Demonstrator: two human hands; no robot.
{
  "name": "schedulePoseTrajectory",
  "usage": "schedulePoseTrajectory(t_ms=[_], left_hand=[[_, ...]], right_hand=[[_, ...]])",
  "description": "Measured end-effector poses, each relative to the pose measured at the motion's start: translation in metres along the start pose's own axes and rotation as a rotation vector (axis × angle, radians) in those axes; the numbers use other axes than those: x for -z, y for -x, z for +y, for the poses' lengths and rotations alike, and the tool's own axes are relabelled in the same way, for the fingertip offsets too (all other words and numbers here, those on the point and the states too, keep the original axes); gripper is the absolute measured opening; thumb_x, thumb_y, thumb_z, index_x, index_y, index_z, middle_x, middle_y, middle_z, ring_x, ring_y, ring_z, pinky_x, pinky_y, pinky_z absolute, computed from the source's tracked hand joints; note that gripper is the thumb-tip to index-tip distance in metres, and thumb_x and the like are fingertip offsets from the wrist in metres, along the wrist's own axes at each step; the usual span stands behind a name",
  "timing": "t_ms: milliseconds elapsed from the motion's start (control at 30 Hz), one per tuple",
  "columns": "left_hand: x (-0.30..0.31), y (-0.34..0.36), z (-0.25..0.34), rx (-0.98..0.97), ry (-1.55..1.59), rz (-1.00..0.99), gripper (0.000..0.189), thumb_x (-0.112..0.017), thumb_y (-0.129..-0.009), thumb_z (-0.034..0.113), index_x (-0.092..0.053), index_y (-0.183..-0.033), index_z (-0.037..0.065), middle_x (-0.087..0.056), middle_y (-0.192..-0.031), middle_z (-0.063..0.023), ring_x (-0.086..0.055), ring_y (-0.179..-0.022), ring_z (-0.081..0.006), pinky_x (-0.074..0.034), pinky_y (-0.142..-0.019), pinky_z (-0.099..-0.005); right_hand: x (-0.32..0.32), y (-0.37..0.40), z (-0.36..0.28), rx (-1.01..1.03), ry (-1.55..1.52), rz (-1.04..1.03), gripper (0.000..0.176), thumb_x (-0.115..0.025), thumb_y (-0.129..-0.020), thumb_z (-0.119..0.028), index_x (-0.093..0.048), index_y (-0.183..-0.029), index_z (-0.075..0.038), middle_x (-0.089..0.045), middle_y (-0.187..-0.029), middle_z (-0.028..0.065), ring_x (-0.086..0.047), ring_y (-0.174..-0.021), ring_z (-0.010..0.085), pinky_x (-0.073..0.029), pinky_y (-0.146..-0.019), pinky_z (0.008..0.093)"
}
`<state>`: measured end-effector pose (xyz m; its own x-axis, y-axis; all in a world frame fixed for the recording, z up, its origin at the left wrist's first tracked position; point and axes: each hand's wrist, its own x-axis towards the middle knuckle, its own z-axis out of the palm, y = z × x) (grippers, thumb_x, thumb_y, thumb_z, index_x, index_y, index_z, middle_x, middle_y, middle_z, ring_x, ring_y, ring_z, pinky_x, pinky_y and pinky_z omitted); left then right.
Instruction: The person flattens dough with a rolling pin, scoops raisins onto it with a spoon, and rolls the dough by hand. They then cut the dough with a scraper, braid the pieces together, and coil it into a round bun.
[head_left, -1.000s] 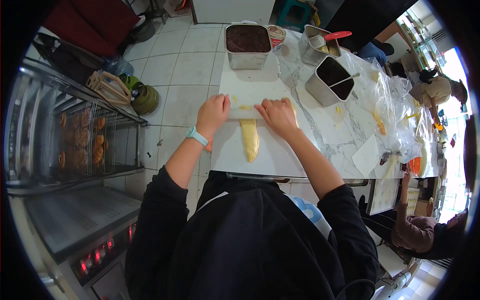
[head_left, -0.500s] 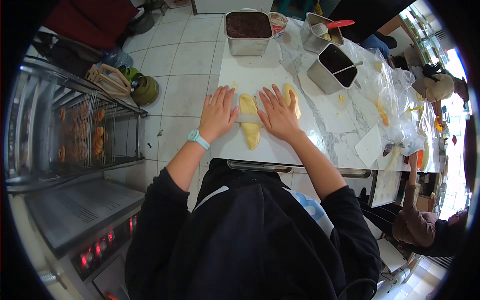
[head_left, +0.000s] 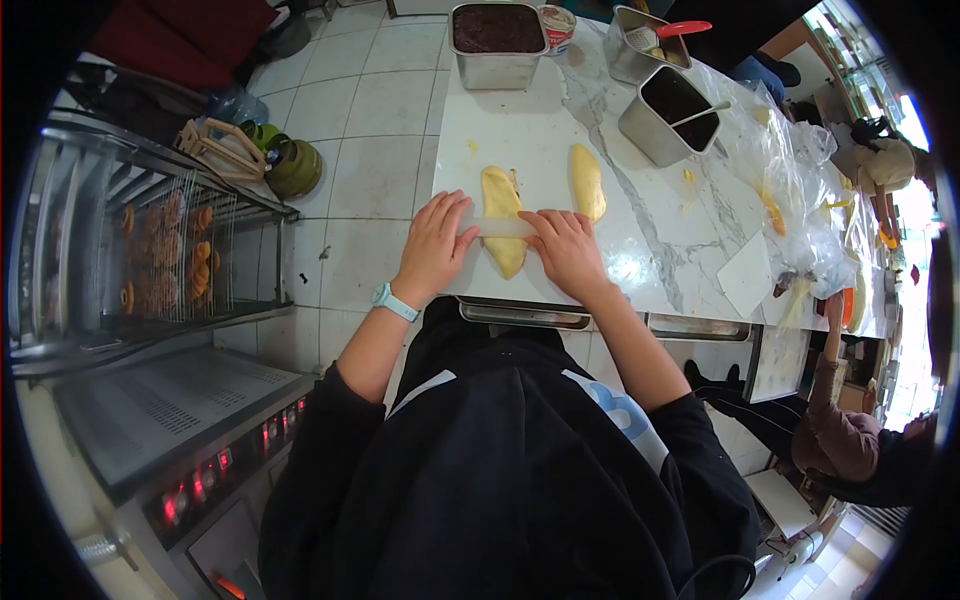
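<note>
White tiled floor (head_left: 370, 100), marble counter (head_left: 660, 230), wire rack (head_left: 240, 260), bright window (head_left: 905, 110)

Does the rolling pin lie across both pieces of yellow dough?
No, the rolling pin crosses only the left dough piece; the other dough piece lies apart to its right.

The counter (head_left: 650, 230) is white marble with grey veins, polished enough to throw back the light. Near its front edge the dough (head_left: 498, 195) looks soft, matt and pale yellow, and the rolling pin (head_left: 500, 228) across it seems to be smooth, milky plastic. At the counter's far end the tins (head_left: 497, 68) are dull brushed steel, and a red spoon (head_left: 683, 28) there is glossy plastic. Crinkled clear plastic sheeting (head_left: 790, 170) shines along the counter's right side. Left of the counter are glazed floor tiles (head_left: 380, 100) and a bare metal wire rack (head_left: 180, 260).
</note>
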<state>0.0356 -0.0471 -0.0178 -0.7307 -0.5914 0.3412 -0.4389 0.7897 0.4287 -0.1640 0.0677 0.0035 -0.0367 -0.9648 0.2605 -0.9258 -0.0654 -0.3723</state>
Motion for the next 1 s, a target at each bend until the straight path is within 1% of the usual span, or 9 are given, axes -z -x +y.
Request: schedulePoseTrajectory(t_ms=[200,333,400,433,500,600,733,833,1000], left_hand=[[0.024,-0.019,0.011,0.123,0.214,0.005,0.022,-0.057,-0.088,0.022,-0.062,-0.099,0.003,-0.059,-0.106,-0.0119,-0.054,-0.100,-0.0299,-0.043,-0.085,-0.0391],[0.029,-0.025,0.015,0.148,0.191,-0.062,0.027,-0.054,-0.089,0.027,-0.061,-0.098,0.003,-0.060,-0.105,-0.0102,-0.055,-0.098,-0.0275,-0.044,-0.083,-0.0402],[0.024,-0.023,0.012,0.094,0.045,-0.221,0.034,-0.049,-0.091,0.029,-0.057,-0.111,0.003,-0.057,-0.117,-0.0118,-0.051,-0.110,-0.0287,-0.041,-0.090,-0.0428],[0.017,-0.019,0.009,0.093,0.047,-0.222,0.034,-0.049,-0.091,0.029,-0.057,-0.111,0.003,-0.057,-0.117,-0.0118,-0.051,-0.110,-0.0287,-0.041,-0.090,-0.0428],[0.004,-0.005,0.007,0.016,-0.262,-0.082,0.046,-0.043,-0.093,0.032,-0.045,-0.128,0.002,-0.047,-0.132,-0.0140,-0.042,-0.124,-0.0286,-0.035,-0.098,-0.0469],[0.002,0.001,0.011,0.058,-0.273,-0.140,0.054,-0.037,-0.095,0.032,-0.030,-0.138,-0.001,-0.032,-0.143,-0.0163,-0.030,-0.133,-0.0292,-0.028,-0.104,-0.0469],[0.003,0.018,0.023,0.060,-0.242,-0.096,0.054,-0.039,-0.095,0.031,-0.031,-0.137,-0.002,-0.030,-0.144,-0.0183,-0.029,-0.133,-0.0317,-0.026,-0.106,-0.0466],[0.005,0.036,0.033,0.029,-0.123,-0.077,0.054,-0.042,-0.094,0.030,-0.031,-0.137,-0.002,-0.030,-0.144,-0.0194,-0.029,-0.133,-0.0334,-0.025,-0.106,-0.0474],[0.008,0.054,0.036,0.039,-0.024,-0.099,0.049,-0.050,-0.091,0.021,-0.038,-0.134,0.002,-0.036,-0.141,-0.0154,-0.033,-0.131,-0.0328,-0.026,-0.106,-0.0470]], right_hand=[[0.018,-0.006,-0.004,-0.009,0.013,-0.057,0.028,-0.056,-0.087,-0.021,-0.056,-0.114,-0.012,-0.059,-0.097,0.0046,-0.055,-0.094,0.0226,-0.036,-0.086,0.0383],[0.012,0.010,-0.008,-0.077,-0.061,-0.051,0.028,-0.054,-0.088,-0.021,-0.056,-0.115,-0.011,-0.059,-0.096,0.0066,-0.055,-0.094,0.0245,-0.036,-0.086,0.0378],[0.011,0.017,-0.007,-0.076,-0.082,-0.032,0.029,-0.055,-0.088,-0.022,-0.056,-0.115,-0.012,-0.060,-0.100,0.0064,-0.055,-0.097,0.0241,-0.036,-0.089,0.0383],[0.012,0.019,-0.008,-0.078,-0.108,-0.015,0.030,-0.055,-0.088,-0.024,-0.057,-0.115,-0.012,-0.060,-0.103,0.0061,-0.055,-0.101,0.0238,-0.035,-0.092,0.0388],[0.017,0.019,-0.008,-0.018,-0.046,-0.010,0.029,-0.057,-0.087,-0.025,-0.058,-0.112,-0.012,-0.059,-0.107,0.0060,-0.052,-0.107,0.0233,-0.033,-0.097,0.0401],[0.016,0.017,-0.001,0.034,0.073,-0.043,0.031,-0.058,-0.086,-0.026,-0.059,-0.113,-0.010,-0.057,-0.117,0.0068,-0.046,-0.119,0.0232,-0.028,-0.104,0.0424],[0.006,0.030,-0.011,-0.023,0.114,-0.014,0.040,-0.054,-0.088,-0.026,-0.051,-0.122,-0.006,-0.048,-0.131,0.0079,-0.035,-0.129,0.0237,-0.023,-0.108,0.0449],[0.005,0.053,-0.018,-0.036,0.081,-0.025,0.044,-0.053,-0.088,-0.018,-0.044,-0.130,-0.005,-0.043,-0.135,0.0100,-0.037,-0.128,0.0257,-0.023,-0.108,0.0453],[0.007,0.067,-0.015,0.009,0.034,0.031,0.039,-0.056,-0.086,-0.016,-0.051,-0.123,-0.005,-0.052,-0.125,0.0091,-0.046,-0.119,0.0252,-0.032,-0.103,0.0415]])
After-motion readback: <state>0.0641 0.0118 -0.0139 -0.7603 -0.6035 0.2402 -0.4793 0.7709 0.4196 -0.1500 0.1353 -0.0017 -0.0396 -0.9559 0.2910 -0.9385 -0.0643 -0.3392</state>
